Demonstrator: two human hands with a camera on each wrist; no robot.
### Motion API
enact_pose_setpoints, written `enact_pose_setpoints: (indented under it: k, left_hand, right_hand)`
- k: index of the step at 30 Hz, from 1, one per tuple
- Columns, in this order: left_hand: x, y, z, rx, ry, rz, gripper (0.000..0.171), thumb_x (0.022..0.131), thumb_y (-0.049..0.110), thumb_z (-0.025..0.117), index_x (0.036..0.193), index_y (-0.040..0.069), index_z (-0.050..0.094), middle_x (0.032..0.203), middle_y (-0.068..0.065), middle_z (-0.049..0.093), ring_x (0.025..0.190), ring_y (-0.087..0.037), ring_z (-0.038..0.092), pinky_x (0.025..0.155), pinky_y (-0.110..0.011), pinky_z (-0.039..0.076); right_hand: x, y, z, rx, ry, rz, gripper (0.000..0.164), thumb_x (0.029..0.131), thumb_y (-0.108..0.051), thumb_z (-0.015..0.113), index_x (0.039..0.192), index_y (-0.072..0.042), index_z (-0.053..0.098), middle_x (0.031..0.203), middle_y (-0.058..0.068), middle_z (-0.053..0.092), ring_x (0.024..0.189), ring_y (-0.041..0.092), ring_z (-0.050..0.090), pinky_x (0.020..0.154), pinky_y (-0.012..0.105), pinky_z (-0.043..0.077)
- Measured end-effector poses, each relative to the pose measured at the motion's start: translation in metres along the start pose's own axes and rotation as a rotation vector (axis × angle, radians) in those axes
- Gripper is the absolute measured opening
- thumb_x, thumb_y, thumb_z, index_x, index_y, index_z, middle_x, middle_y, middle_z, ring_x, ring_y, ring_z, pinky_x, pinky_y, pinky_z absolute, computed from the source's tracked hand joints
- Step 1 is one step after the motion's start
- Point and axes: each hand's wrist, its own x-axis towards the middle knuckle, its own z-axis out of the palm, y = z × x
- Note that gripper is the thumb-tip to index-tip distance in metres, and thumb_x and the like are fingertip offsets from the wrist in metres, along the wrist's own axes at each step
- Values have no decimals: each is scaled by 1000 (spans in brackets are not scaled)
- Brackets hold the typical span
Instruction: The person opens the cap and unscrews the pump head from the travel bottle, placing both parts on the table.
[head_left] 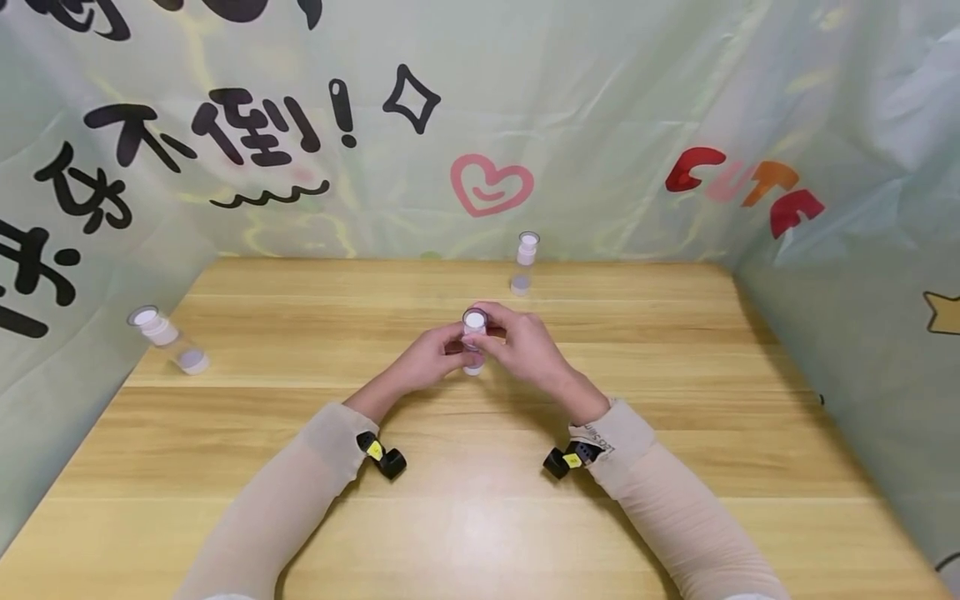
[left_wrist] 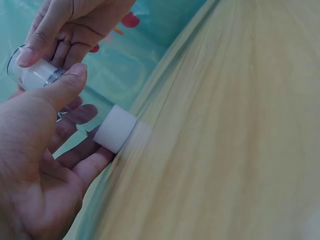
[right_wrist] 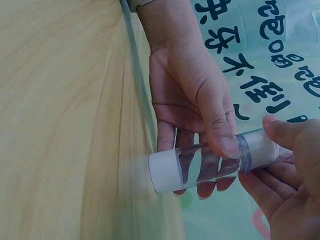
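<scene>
Near the table's middle, both hands hold a small clear bottle (right_wrist: 166, 172) with a white base and a white top under a clear cap (head_left: 475, 322). My left hand (head_left: 429, 358) grips the transparent body, its thumb on the near side and its fingers behind, as the right wrist view shows. Around the capped end, the thumb and fingers of my right hand (head_left: 531, 346) pinch. In the head view the bottle stands about upright, with its base at or just over the tabletop; which of these I cannot tell.
A similar bottle (head_left: 525, 265) stands at the table's back, right of centre. Another bottle (head_left: 171, 340) stands near the left edge. Printed fabric (head_left: 600, 108) walls the wooden table (head_left: 480, 517) at the back and both sides. Each wrist carries a small black camera (head_left: 392, 462).
</scene>
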Motion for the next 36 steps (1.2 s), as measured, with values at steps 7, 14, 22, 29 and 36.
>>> enact_pose_setpoints:
  k: [7, 14, 22, 29, 36]
  left_hand:
    - [-1, 3, -1, 46, -5, 1, 35, 92, 22, 71, 124, 9, 64, 121, -6, 65, 105, -20, 64, 89, -30, 54]
    - [1, 3, -1, 79, -6, 13, 35, 93, 23, 70, 125, 11, 63, 125, -7, 64, 108, -21, 64, 90, -29, 53]
    - [1, 2, -2, 75, -12, 15, 36, 93, 24, 71, 126, 14, 63, 121, -5, 65, 110, -22, 63, 91, -33, 53]
    - [1, 2, -2, 64, -16, 25, 33, 92, 21, 71, 123, 14, 64, 119, -3, 66, 107, -20, 64, 88, -29, 54]
    - [0, 0, -3, 71, -18, 26, 33, 92, 21, 71, 124, 14, 64, 120, -4, 66, 105, -20, 65, 86, -28, 55]
  right_hand:
    - [0, 1, 1, -84, 6, -45, 35, 91, -22, 71, 119, -4, 63, 104, 9, 70, 96, 20, 69, 82, 33, 58]
    - [0, -1, -2, -47, 7, -12, 35, 91, -23, 71, 120, -3, 64, 105, 9, 71, 96, 19, 69, 80, 28, 57]
    - [2, -5, -3, -13, 7, 59, 33, 92, -22, 70, 118, -4, 65, 103, 8, 71, 92, 15, 70, 76, 23, 57]
    - [2, -7, 1, -32, 35, 75, 33, 90, -20, 72, 118, -3, 66, 105, 10, 71, 94, 18, 70, 77, 25, 57]
    - [0, -9, 3, -63, 48, 68, 34, 89, -20, 74, 117, -2, 65, 106, 11, 71, 95, 21, 70, 79, 26, 58]
